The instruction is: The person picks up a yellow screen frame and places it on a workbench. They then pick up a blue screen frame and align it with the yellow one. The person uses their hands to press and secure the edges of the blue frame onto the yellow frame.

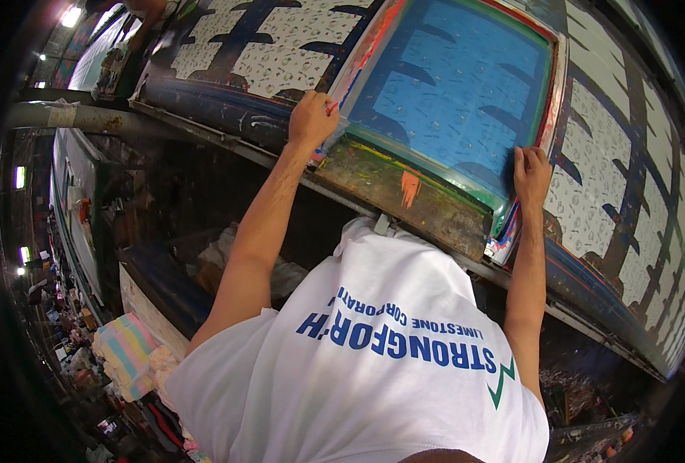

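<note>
A screen printing frame (556, 92) with blue mesh (450, 85) lies on the long printing table in front of me. Its edges are smeared with red, green and white. My left hand (312, 119) is closed around the frame's left side, near the near corner. On the right side, my right hand (532, 177) grips the opposite rail, with fingers bent over it. Through the mesh, dark shapes and a small printed pattern show faintly. A stained board (408, 193) with an orange paint smear sits at the near end of the frame.
White patterned fabric pieces (277, 65) lie on the table left of the frame, and more patterned pieces (589, 147) on its right. A grey pipe (88, 117) runs at the left. Folded striped cloth (126, 351) is stacked at lower left, beside a cluttered floor.
</note>
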{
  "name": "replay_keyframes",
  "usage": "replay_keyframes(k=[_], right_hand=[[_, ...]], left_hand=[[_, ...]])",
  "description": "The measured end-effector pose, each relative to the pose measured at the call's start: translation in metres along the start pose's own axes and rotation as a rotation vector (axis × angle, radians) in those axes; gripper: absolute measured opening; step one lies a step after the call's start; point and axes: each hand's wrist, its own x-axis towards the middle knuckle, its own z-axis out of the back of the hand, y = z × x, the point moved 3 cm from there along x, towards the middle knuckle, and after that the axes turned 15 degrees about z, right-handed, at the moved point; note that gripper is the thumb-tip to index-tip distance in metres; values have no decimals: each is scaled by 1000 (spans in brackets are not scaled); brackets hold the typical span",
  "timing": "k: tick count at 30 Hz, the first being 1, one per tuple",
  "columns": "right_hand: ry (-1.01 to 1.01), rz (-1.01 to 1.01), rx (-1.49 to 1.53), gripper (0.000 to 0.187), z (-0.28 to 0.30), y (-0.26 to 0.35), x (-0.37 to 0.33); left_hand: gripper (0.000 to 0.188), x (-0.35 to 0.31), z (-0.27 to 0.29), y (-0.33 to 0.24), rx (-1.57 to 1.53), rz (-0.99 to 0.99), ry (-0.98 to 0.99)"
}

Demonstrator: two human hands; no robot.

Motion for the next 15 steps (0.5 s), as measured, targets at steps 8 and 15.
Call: replay_keyframes(k=[8, 15], right_hand=[[-17, -25, 62, 21, 0, 0, 0], [-32, 11, 16, 22, 2, 0, -1]], left_hand=[[28, 10, -10, 3, 22, 76, -37], [38, 17, -15, 7, 53, 206, 33]])
